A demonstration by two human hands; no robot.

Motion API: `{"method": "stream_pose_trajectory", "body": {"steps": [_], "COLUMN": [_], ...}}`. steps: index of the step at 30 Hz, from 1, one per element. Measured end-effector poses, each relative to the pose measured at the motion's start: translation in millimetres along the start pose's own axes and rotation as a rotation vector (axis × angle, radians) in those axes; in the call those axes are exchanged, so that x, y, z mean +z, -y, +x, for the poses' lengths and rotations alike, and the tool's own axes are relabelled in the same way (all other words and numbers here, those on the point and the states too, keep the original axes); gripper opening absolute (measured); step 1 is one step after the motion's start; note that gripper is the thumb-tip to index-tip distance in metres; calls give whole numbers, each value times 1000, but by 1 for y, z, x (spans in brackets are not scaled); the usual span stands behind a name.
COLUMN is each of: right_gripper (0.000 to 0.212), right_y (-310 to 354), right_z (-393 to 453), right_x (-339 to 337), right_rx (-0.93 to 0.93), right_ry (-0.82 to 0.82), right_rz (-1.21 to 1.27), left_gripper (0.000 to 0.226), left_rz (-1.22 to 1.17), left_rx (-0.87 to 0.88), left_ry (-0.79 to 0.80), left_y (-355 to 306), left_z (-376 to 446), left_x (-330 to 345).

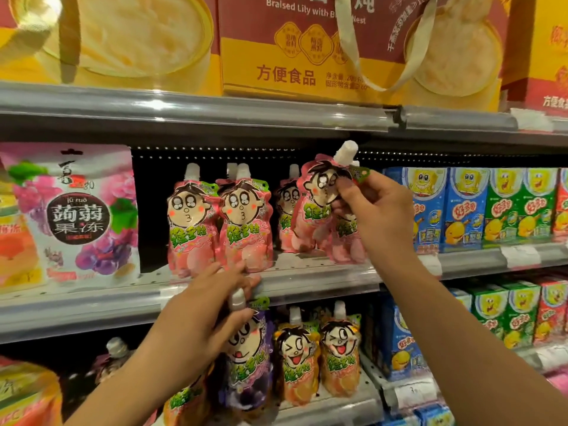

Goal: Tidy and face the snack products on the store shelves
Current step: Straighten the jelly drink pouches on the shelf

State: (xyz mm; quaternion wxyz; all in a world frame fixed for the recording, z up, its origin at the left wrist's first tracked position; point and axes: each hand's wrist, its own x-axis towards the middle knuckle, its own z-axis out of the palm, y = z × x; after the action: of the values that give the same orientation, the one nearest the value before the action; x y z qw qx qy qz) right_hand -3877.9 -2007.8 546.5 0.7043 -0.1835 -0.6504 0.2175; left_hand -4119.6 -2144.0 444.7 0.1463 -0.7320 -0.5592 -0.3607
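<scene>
— What is the right hand (373, 210) doing?

— It is raised to the middle shelf (307, 281), fingers curled, pinching the upper right corner of a pink pouch (319, 204). That pouch hangs tilted, its white cap (348, 152) pointing up and to the right, its lower edge just above the shelf and in front of more pink pouches at the back.

— And the left hand (212, 305)?

— Lower down, at the front rail of the same shelf. Its fingers wrap round the neck of a purple pouch (246, 364), below the white spout (237, 298), which pokes up between thumb and fingers. The pouch body hangs in front of the lower shelf.

— What else stands on the middle shelf?

— Two pink pouches (219, 222) side by side, upright and facing out, left of the lifted one. Further left, a large bag of grape jelly (78, 216). To the right, a row of blue and green cartons (479, 210) with a yellow cartoon figure.

— Below?

— Two orange pouches (316, 352) with laughing faces, just right of the purple one, then more cartons. Above everything, yellow and red gift boxes (295, 56) sit on the top shelf.
</scene>
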Motion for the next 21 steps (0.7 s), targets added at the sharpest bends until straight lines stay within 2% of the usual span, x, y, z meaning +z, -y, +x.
{"method": "stream_pose_trajectory", "body": {"steps": [2,7,14,18,21], "right_gripper": [12,10,8,26,16], "right_y": [-6,-14,-5,0,1], "right_z": [4,8,18,18,21], "right_x": [4,5,8,0,-18], "right_rx": [26,197,251,164,-79], "right_ry": [50,304,379,312,84], "right_rz": [-4,-25,-37,-7,-116], "left_gripper": [31,30,29,26,29], "left_rz": [-22,-29,-2,-15,-17], "left_rx": [0,-3,11,7,6], "left_ry": [0,-35,-84,-87,-87], "left_y": [1,4,4,4,4], "left_z": [-1,-2,-3,-4,-4], "left_x": [2,7,11,13,13]}}
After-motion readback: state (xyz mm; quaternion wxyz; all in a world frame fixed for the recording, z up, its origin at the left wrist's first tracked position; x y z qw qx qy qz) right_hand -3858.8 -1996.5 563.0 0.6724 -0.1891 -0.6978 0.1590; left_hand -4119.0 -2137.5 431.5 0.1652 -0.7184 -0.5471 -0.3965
